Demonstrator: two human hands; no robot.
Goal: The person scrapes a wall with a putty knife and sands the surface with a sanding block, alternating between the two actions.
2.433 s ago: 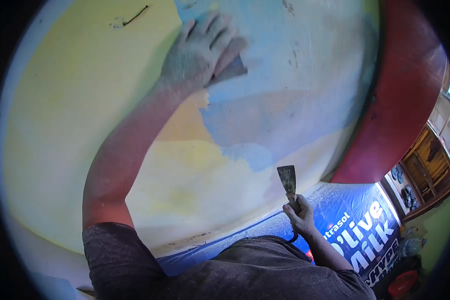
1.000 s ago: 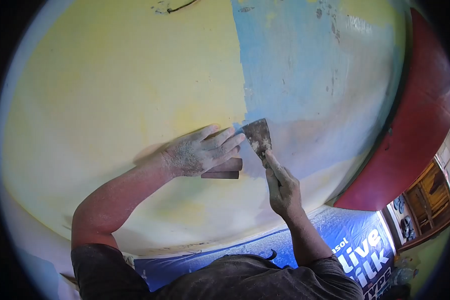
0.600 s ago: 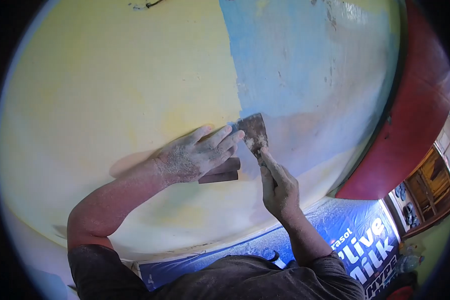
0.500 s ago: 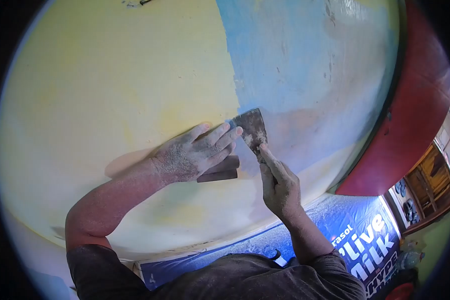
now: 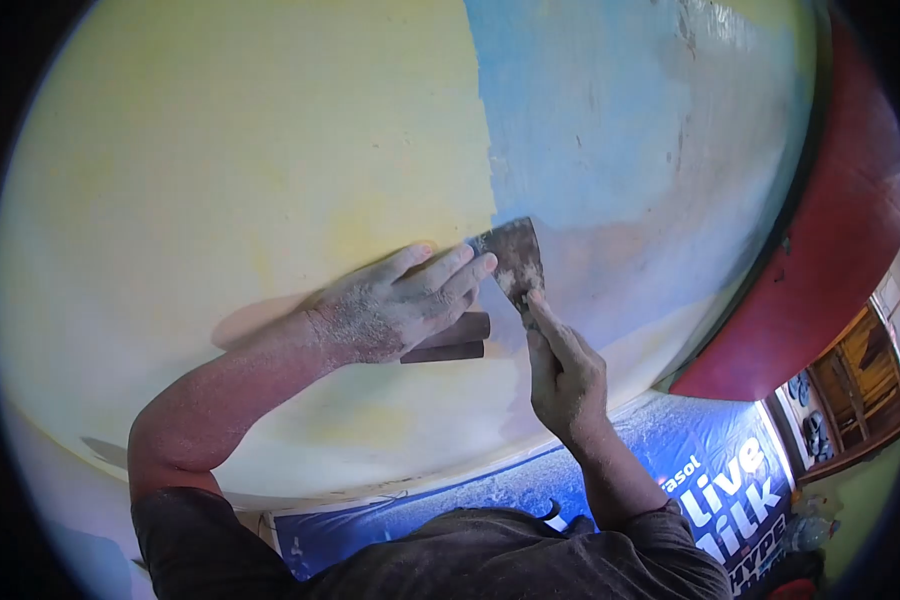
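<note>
- The scraper (image 5: 526, 287) is in the right hand (image 5: 568, 385), its blade against the curved painted surface (image 5: 250, 190), near where yellow meets blue; the fingers close around the handle, one stretched toward the blade.
- The left hand (image 5: 375, 315) lies on the surface over a brown folded sheet (image 5: 445, 352), fingers slightly spread, their tips beside the blade.
- The colouring is uneven: yellow and blue above, pale blotches below, dark marks at the upper right. How much has been worked cannot be told.
- Pale dust coats the left hand and speckles the blue banner (image 5: 620, 455).
</note>
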